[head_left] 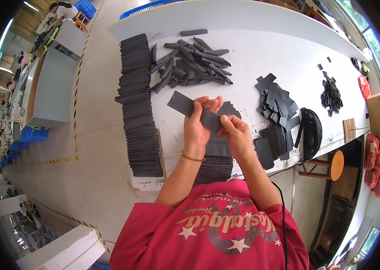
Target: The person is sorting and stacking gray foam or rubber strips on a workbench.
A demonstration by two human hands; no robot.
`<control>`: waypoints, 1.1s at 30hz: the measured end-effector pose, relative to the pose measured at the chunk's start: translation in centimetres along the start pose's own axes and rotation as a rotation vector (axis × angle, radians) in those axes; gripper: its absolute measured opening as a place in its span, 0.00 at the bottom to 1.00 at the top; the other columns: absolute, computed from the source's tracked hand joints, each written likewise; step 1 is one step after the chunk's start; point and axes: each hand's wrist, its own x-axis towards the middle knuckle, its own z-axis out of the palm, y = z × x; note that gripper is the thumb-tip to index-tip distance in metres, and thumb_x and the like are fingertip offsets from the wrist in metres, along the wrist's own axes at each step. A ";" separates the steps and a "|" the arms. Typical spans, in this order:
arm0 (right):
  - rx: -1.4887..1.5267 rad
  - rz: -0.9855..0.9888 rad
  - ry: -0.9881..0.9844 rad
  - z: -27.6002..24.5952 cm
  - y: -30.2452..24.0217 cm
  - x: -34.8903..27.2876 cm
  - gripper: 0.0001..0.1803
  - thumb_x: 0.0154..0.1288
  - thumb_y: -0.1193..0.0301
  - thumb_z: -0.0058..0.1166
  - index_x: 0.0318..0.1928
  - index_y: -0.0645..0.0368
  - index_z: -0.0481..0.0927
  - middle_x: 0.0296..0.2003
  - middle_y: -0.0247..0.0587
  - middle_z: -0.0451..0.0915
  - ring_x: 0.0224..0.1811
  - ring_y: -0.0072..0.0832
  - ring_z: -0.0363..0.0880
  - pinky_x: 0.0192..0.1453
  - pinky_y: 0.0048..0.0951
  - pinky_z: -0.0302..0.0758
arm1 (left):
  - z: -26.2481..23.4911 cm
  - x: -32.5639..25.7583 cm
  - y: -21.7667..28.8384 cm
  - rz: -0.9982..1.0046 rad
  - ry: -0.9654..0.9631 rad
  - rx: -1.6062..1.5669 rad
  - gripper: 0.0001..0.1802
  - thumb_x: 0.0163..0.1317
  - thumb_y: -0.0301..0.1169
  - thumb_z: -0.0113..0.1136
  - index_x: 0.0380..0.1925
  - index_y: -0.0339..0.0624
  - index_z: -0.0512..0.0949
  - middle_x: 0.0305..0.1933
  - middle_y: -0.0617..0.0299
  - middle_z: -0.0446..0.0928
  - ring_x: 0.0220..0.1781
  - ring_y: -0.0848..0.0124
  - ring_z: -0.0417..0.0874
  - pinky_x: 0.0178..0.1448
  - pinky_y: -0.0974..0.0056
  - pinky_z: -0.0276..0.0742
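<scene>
Both hands hold a flat dark grey strip (pixel 182 103) at a slant above the white table (pixel 248 58). My left hand (pixel 195 130) grips its middle, thumb on top and fingers underneath. At the strip's right end, my right hand (pixel 238 136) pinches it between thumb and fingers. Below the hands lies a stack of similar dark pieces (pixel 213 165), partly hidden by my arms. Left of it runs a long, tightly packed row of dark pieces (pixel 137 103). Beyond the hands is a loose heap of curled dark pieces (pixel 194 63).
Flat dark pieces (pixel 276 100) lie scattered at the right, beside a black mesh item (pixel 310 133). Farther right is a pile of small black pieces (pixel 331 95). A pale board (pixel 226 18) borders the table's far side. A wooden stool (pixel 336 165) stands near the right edge.
</scene>
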 end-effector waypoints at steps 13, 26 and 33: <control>-1.223 -1.380 -0.080 -2.8 -1.1 0.8 0.21 0.40 0.80 0.70 0.40 0.58 0.82 0.37 0.35 0.78 0.36 0.34 0.78 0.38 0.34 0.75 | -2.4 -1.7 0.5 -0.237 0.382 0.146 0.14 0.66 0.35 0.61 0.41 0.32 0.78 0.39 0.56 0.81 0.39 0.65 0.84 0.47 0.58 0.84; -0.315 -0.243 0.116 -4.6 3.1 1.4 0.09 0.68 0.73 0.57 0.42 0.68 0.79 0.30 0.39 0.81 0.29 0.22 0.80 0.35 0.22 0.75 | -4.5 -1.7 -1.2 -0.207 0.325 0.286 0.07 0.66 0.25 0.58 0.36 0.29 0.79 0.35 0.55 0.81 0.35 0.67 0.84 0.43 0.63 0.86; -0.389 -0.225 0.093 -6.8 3.7 2.0 0.06 0.67 0.76 0.56 0.39 0.67 0.81 0.28 0.37 0.81 0.28 0.20 0.78 0.31 0.21 0.72 | -6.6 -1.2 -1.4 -0.163 0.403 0.395 0.09 0.65 0.29 0.61 0.31 0.32 0.79 0.29 0.59 0.78 0.30 0.69 0.82 0.36 0.65 0.85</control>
